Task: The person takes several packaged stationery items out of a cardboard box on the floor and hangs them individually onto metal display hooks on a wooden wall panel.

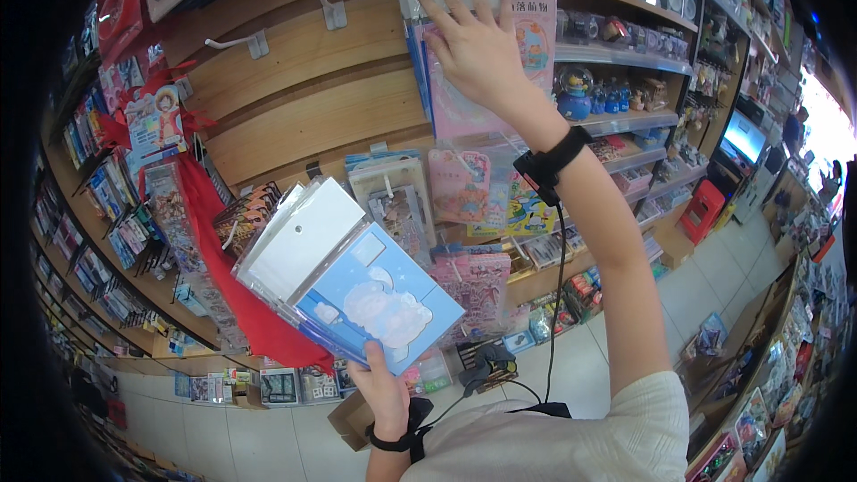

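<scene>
Head view: left hand pinches lower edge of stack of flat packets, fanned, blue card front, long axis tilted up-left. Right hand spread flat, fingers splayed, on pink packet hanging at wooden slat wall. Judged light, stiffish, slick film; best gripped by edges, near hang hole.

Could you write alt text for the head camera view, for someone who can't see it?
In a shop, a person's right hand presses a pink packet hanging on a wooden slat wall, while the left hand holds a stack of blue-and-white packets.
</scene>
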Motion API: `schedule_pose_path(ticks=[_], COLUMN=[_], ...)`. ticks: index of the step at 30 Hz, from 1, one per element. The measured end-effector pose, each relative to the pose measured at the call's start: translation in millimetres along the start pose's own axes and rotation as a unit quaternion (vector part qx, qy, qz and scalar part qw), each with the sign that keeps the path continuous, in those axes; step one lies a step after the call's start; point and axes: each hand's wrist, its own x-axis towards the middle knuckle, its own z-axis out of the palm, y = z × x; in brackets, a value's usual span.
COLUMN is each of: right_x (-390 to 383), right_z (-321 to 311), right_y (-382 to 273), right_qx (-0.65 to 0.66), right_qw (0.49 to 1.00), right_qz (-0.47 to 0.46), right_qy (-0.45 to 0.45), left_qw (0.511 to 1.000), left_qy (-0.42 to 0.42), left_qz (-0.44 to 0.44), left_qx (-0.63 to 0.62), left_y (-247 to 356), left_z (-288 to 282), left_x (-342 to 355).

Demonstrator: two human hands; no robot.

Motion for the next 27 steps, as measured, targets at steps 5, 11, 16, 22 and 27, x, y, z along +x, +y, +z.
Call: schedule_pose_path(ticks=[5, 11, 16, 22, 27], right_x=[-17, -39, -60, -67, -58], right_z=[11, -59, -97, -102, -108], right_y=[-10, -62, -98, -97, -86], right_qx=[0.100, 0.537, 0.577, 0.572, 0.525], right_qw=[0.994, 0.794, 0.722, 0.715, 0.710], right_qz=[0.016, 0.122, 0.119, 0.144, 0.140], right_qy=[-0.037, -0.258, -0.363, -0.376, -0.448], left_qw=[1.000, 0.996, 0.996, 0.997, 0.995], left_qy=[0.020, 0.016, -0.049, -0.001, -0.059], left_qz=[-0.006, 0.029, -0.039, 0.036, 0.022], left_qx=[-0.022, 0.080, 0.071, 0.063, 0.079], left_y=[13, -10, 0, 18, 5], left_z=[14, -13, -2, 23, 10], left_x=[-3, 4, 12, 7, 9])
